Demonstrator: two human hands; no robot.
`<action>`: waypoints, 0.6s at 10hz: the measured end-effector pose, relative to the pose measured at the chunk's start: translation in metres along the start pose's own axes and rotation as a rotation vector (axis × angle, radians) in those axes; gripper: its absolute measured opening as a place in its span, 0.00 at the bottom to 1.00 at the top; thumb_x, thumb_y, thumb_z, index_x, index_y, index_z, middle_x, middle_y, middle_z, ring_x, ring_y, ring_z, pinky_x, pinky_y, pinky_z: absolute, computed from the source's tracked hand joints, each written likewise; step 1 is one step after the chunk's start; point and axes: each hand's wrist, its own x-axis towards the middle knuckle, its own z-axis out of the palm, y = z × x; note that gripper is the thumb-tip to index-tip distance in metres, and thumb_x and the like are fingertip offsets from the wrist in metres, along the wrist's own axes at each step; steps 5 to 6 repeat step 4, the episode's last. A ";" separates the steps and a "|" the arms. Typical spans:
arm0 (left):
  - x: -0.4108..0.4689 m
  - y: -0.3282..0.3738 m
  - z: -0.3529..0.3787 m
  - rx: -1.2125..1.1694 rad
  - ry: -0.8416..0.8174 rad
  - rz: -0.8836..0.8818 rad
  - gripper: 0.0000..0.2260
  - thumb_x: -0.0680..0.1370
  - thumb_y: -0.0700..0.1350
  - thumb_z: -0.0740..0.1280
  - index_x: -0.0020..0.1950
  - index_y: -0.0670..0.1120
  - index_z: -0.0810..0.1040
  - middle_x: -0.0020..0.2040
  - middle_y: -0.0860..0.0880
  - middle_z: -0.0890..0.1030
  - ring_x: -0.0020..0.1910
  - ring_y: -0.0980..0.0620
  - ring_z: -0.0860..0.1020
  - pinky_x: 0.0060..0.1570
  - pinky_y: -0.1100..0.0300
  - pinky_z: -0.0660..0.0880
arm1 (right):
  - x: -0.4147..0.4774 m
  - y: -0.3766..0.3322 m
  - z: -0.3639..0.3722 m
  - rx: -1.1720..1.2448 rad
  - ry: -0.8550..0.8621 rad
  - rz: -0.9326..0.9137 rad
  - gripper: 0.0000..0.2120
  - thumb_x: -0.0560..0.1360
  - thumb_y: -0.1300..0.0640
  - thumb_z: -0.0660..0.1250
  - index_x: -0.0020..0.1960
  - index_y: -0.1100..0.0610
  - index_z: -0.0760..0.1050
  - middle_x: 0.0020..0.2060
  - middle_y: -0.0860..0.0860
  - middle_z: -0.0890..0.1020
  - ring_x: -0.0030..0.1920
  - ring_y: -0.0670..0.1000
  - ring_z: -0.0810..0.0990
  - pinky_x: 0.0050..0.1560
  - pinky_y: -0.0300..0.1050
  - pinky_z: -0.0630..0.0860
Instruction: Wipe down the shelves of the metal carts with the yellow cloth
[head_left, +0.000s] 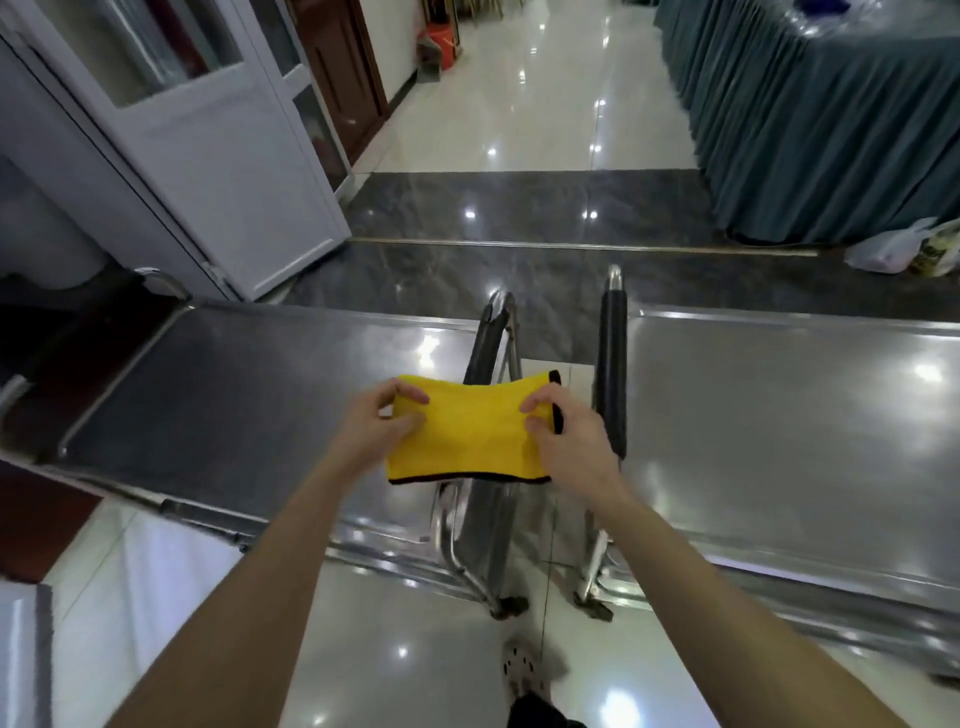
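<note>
1. Holding the yellow cloth (470, 434) up in the air w/ both hands, the person faces the left cart (223, 384) and the right cart (789, 415), parked end to end. The cloth hangs over the gap btwn them and touches neither shelf.
2. Progress (a judgement only): wiping looks not yet begun, or paused. The cloth is off the metal, folded into a flat pad, and seems to be getting readied.
3. No wet streaks or wipe marks can be made out on either top shelf (ceiling-light glare hides a lot), so I can't tell if any part is done.
4. Left to do, prob.: both top shelves, plus any lower shelves. Only what look like their near edges show below the top rims.
5. Left grip (387, 423): fingers curled, pinching the cloth's left edge.
6. Right grip (563, 441): fingers curled likewise, pinching the right edge, near the dark hem.
7. Cloth vs grips: spread btwn the two, its middle bare, lower hem free just below the hands.
8. Nearest shelf is the left cart's, just beside and below the left grip. The right cart's shelf lies past its black-padded handle (612, 353).
</note>
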 end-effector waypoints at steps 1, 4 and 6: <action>0.062 0.004 -0.008 0.002 0.018 -0.040 0.16 0.77 0.40 0.73 0.49 0.64 0.85 0.61 0.51 0.81 0.54 0.51 0.80 0.46 0.58 0.76 | 0.047 -0.004 0.019 0.027 0.087 0.006 0.10 0.84 0.58 0.66 0.52 0.42 0.78 0.48 0.42 0.79 0.46 0.41 0.77 0.36 0.33 0.69; 0.139 -0.041 0.035 0.151 -0.242 -0.080 0.20 0.82 0.37 0.72 0.73 0.47 0.79 0.70 0.44 0.76 0.64 0.44 0.80 0.51 0.56 0.78 | 0.097 0.046 0.066 -0.140 -0.006 0.314 0.14 0.87 0.61 0.59 0.68 0.52 0.79 0.64 0.53 0.82 0.63 0.56 0.81 0.63 0.55 0.80; 0.139 -0.041 0.035 0.151 -0.242 -0.080 0.20 0.82 0.37 0.72 0.73 0.47 0.79 0.70 0.44 0.76 0.64 0.44 0.80 0.51 0.56 0.78 | 0.097 0.046 0.066 -0.140 -0.006 0.314 0.14 0.87 0.61 0.59 0.68 0.52 0.79 0.64 0.53 0.82 0.63 0.56 0.81 0.63 0.55 0.80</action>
